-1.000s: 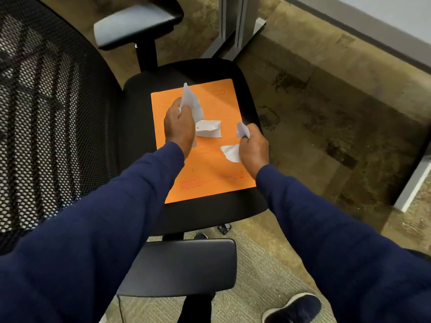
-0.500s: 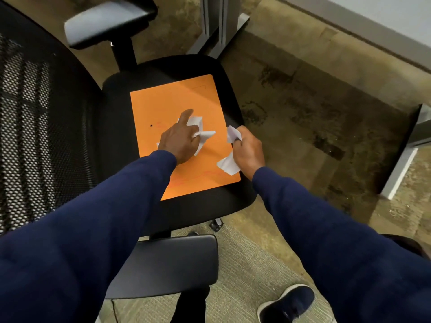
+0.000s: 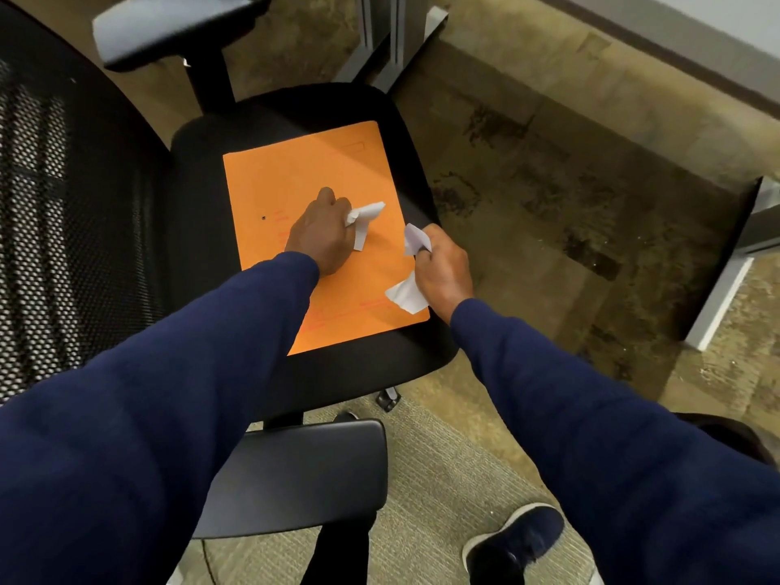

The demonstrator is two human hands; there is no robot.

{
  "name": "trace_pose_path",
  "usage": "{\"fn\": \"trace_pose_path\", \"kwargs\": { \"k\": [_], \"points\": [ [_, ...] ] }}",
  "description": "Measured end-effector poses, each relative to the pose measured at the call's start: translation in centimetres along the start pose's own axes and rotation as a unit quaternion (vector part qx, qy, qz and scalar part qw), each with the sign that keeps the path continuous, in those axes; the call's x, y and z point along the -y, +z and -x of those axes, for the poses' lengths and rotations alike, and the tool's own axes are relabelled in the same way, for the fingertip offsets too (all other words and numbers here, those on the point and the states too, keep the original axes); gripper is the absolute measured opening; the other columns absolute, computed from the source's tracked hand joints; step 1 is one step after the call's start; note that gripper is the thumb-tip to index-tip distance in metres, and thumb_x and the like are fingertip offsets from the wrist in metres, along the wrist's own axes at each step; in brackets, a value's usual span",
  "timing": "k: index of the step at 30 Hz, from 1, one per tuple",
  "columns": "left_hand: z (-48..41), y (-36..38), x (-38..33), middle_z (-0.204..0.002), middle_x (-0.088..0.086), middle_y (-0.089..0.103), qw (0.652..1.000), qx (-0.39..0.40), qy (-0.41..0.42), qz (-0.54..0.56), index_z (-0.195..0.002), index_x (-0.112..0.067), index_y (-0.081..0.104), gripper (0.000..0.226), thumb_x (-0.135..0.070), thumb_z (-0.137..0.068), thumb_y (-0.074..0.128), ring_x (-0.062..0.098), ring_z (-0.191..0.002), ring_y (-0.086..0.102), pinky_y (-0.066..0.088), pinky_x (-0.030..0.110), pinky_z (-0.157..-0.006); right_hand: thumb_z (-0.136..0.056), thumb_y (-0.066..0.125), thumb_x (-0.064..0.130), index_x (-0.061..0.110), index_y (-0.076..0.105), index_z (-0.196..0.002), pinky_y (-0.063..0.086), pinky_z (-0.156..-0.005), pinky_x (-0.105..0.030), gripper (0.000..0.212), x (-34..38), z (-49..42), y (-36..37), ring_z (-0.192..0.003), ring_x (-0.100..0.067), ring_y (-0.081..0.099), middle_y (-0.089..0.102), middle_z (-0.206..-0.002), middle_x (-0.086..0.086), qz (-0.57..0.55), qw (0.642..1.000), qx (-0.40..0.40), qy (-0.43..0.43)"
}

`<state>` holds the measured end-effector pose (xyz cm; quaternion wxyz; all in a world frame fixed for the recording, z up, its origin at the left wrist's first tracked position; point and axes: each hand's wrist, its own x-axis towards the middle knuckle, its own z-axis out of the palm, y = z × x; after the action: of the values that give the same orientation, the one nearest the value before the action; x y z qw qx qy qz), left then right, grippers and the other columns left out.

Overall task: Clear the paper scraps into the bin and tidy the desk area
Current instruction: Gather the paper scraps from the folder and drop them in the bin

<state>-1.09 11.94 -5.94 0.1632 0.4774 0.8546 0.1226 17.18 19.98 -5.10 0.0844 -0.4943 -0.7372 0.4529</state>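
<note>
- Head view: a black office chair [image 3: 371, 365] is seen from above, and an orange envelope [image 3: 295, 175] is laid flat on its seat.
- The left hand [image 3: 323, 234] is held low over the middle of the envelope, fingers curled tight into a fist; whether it touches the envelope cannot be told.
- A crumpled white paper scrap [image 3: 364, 221] is clamped in that fist, and its loose end is seen sticking out to the right over the orange surface.
- The right hand [image 3: 443, 268] is placed at the envelope's right edge, also closed into a fist.
- One white scrap [image 3: 415, 240] is pinched at the top of this fist, and a second white piece [image 3: 403, 294] is seen poking out below it, over the envelope's lower right corner.
- Whether the two pieces are joined inside the fist cannot be told.
- Both forearms are covered by dark blue sleeves [image 3: 591, 415].
- The mesh backrest [image 3: 63, 204] is seen at the left, one armrest [image 3: 169, 31] at the top and another armrest [image 3: 304, 475] near the bottom.
- A dark shoe [image 3: 515, 542] is planted on the carpet [image 3: 443, 479] at the lower right.
</note>
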Motion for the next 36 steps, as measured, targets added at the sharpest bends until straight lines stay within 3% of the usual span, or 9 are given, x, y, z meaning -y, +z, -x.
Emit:
{"fn": "trace_pose_path", "kwargs": {
  "k": [7,10,14,20,23,28,32,36],
  "points": [
    [1.9,1.3,-2.0,-0.104,0.018,0.053,0.997,0.005,-0.032,0.064,-0.105,-0.003,0.055,0.022,-0.017,-0.098,0.041,0.036,-0.085,0.051,0.042,0.044,-0.073,-0.098,0.042,0.005,0.007,0.056,-0.098,0.040,-0.060,-0.033,0.015,-1.2,0.7,-1.1,-0.076,-0.022,0.051,0.058,-0.090,-0.011,-0.010,1.000,-0.009,0.008],
    [2.8,2.0,-4.1,-0.096,0.017,0.056,0.994,-0.006,-0.039,0.105,-0.100,-0.006,0.052,0.024,-0.022,-0.092,0.036,0.036,-0.084,0.051,0.040,0.043,-0.070,-0.093,0.040,0.001,0.015,0.047,-0.084,0.034,-0.053,-0.032,0.018,-2.2,1.3,-2.6,-0.068,-0.021,0.044,0.051,-0.077,-0.002,-0.016,0.999,-0.023,0.017],
    [3.2,2.8,-8.5,-0.087,0.014,0.055,0.989,-0.004,-0.046,0.144,-0.094,-0.011,0.047,0.016,-0.022,-0.094,0.036,0.032,-0.076,0.049,0.038,0.043,-0.065,-0.092,0.039,0.000,0.018,0.042,-0.075,0.034,-0.054,-0.034,0.025,-4.4,2.2,-5.4,-0.065,-0.019,0.042,0.044,-0.069,0.003,-0.031,0.998,-0.043,0.035],
    [3.5,5.2,-16.2,-0.088,0.012,0.059,0.988,0.032,-0.005,0.154,-0.098,-0.007,0.050,0.017,-0.020,-0.098,0.039,0.030,-0.078,0.052,0.040,0.041,-0.067,-0.091,0.037,0.000,0.002,0.048,-0.092,0.032,-0.045,-0.021,0.011,-9.7,4.2,-10.7,-0.063,-0.017,0.040,0.047,-0.076,-0.003,-0.054,0.993,-0.076,0.078],
    [4.0,6.7,-20.1,-0.086,0.015,0.058,0.987,0.062,0.032,0.144,-0.094,-0.007,0.046,0.019,-0.024,-0.097,0.039,0.033,-0.077,0.053,0.042,0.045,-0.067,-0.091,0.038,0.000,0.004,0.048,-0.093,0.032,-0.047,-0.023,0.012,-12.4,5.5,-13.3,-0.061,-0.016,0.041,0.047,-0.072,0.001,-0.060,0.988,-0.099,0.101],
    [5.3,10.1,-27.3,-0.088,0.011,0.058,0.982,0.117,0.063,0.138,-0.093,-0.011,0.044,0.019,-0.029,-0.092,0.038,0.034,-0.080,0.056,0.044,0.041,-0.069,-0.096,0.038,0.002,0.014,0.045,-0.093,0.032,-0.040,-0.013,0.015,-17.1,8.2,-18.3,-0.058,-0.008,0.043,0.047,-0.071,0.004,-0.072,0.980,-0.126,0.137],
    [6.8,13.5,-32.8,-0.087,0.010,0.055,0.978,0.148,0.076,0.127,-0.091,-0.011,0.041,0.016,-0.027,-0.094,0.040,0.033,-0.079,0.053,0.043,0.041,-0.069,-0.094,0.038,0.001,0.011,0.051,-0.096,0.038,-0.050,-0.024,0.016,-21.5,10.2,-21.3,-0.069,-0.023,0.052,0.058,-0.084,-0.007,-0.088,0.967,-0.157,0.180],
    [8.9,17.3,-38.5,-0.084,0.009,0.054,0.972,0.173,0.086,0.137,-0.089,-0.009,0.040,0.013,-0.019,-0.096,0.043,0.031,-0.077,0.050,0.036,0.036,-0.065,-0.095,0.039,0.002,0.013,0.047,-0.092,0.034,-0.048,-0.024,0.014,-26.4,12.8,-24.9,-0.063,-0.017,0.048,0.054,-0.079,-0.001,-0.084,0.957,-0.176,0.213]
  ]
}}
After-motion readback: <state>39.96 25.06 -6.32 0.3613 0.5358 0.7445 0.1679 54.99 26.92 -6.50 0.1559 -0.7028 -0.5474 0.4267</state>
